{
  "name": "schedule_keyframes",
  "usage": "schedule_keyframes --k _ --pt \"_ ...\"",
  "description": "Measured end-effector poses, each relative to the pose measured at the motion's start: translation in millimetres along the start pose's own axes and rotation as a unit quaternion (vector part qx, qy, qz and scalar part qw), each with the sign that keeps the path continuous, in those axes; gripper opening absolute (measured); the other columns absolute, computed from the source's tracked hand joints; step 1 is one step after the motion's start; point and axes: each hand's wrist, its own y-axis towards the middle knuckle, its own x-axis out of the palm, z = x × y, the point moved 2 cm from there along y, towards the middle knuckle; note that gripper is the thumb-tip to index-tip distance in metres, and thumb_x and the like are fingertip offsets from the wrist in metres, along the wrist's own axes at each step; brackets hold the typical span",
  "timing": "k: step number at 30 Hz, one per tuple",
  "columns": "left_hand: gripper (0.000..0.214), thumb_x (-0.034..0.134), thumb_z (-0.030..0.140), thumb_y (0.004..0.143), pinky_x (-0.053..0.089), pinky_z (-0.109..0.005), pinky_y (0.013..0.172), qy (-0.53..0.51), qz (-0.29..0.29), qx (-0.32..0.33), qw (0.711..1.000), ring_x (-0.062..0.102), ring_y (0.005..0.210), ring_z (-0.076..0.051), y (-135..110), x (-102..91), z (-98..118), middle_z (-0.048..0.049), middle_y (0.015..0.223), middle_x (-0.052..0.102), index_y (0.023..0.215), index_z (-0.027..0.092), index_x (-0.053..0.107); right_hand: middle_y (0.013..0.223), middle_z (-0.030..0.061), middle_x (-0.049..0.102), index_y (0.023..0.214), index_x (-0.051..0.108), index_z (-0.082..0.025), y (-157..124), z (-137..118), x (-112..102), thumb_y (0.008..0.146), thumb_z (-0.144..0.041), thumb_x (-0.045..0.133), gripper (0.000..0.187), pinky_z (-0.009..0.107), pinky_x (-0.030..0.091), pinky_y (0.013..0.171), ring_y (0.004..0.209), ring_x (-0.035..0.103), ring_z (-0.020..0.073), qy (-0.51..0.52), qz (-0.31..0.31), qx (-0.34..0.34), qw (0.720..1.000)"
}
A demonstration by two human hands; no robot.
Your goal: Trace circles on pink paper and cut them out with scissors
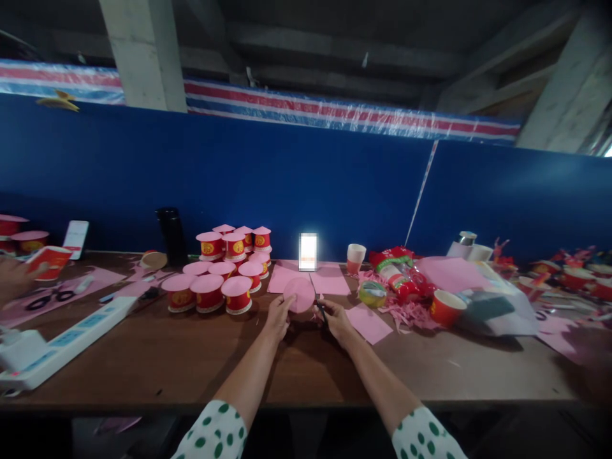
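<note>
My left hand (281, 317) pinches the lower left edge of a round pink paper disc (299, 294), which is held up over the table. Close to the disc's right edge, my right hand (337, 322) is closed around dark-handled scissors (323, 311); their blades are hard to make out. Behind the disc lie pink paper sheets (335, 280), with a lit phone (308, 252) standing upright at their back edge. A square pink paper piece (369, 323) rests right of my right hand. To the left, several red paper cups (207, 293) stand upside down, topped with pink discs and partly stacked.
A white power strip (76, 341) and a black bottle (171, 236) are on the left, near another person's hand (16, 280) holding a red cup. Rightward are pink scraps (411, 312), a tape roll (371, 294), a red package (401, 271) and a red cup (447, 307). A blue partition (306, 172) stands behind.
</note>
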Motion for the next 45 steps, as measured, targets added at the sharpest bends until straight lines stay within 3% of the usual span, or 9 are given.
schedule_keyframes --k 9,22,31,45 --pt "0.032 0.076 0.031 0.048 0.044 -0.024 0.050 -0.041 -0.006 0.003 0.999 0.057 0.049 -0.013 1.6 0.4 -1.5 0.0006 0.051 0.059 0.066 0.013 0.056 0.051 -0.0038 0.054 0.092 0.065 -0.015 -1.2 -1.2 1.6 0.056 -0.037 0.073 0.043 0.020 0.036 0.040 0.041 0.045 0.0070 0.013 0.013 0.013 1.000" --pt "0.035 0.075 0.028 0.049 0.046 -0.024 0.054 -0.040 -0.031 0.009 0.999 0.061 0.058 -0.015 4.7 1.4 -4.1 -0.0018 0.061 0.064 0.076 0.014 0.057 0.052 -0.0044 0.054 0.087 0.064 -0.016 0.9 -0.7 0.3 0.056 -0.038 0.073 0.039 0.019 0.036 0.042 0.042 0.046 0.0064 0.016 0.019 0.009 1.000" --pt "0.036 0.075 0.030 0.049 0.038 -0.019 0.043 0.008 -0.015 0.010 1.000 0.054 0.047 -0.010 12.7 -6.7 -12.0 0.0013 0.054 0.058 0.075 0.013 0.057 0.052 -0.0033 0.054 0.089 0.063 -0.014 -0.6 -3.6 1.4 0.058 -0.038 0.073 0.040 0.018 0.033 0.039 0.041 0.046 0.0064 0.027 0.017 0.002 1.000" --pt "0.035 0.072 0.039 0.053 0.021 -0.016 0.031 0.057 0.007 0.003 0.998 0.041 0.033 -0.006 11.6 -9.4 -12.5 0.0057 0.045 0.049 0.071 0.015 0.054 0.057 -0.0033 0.051 0.091 0.064 -0.016 3.1 8.0 -1.8 0.064 -0.040 0.070 0.036 0.020 0.038 0.045 0.047 0.045 0.0066 0.022 -0.004 -0.021 1.000"
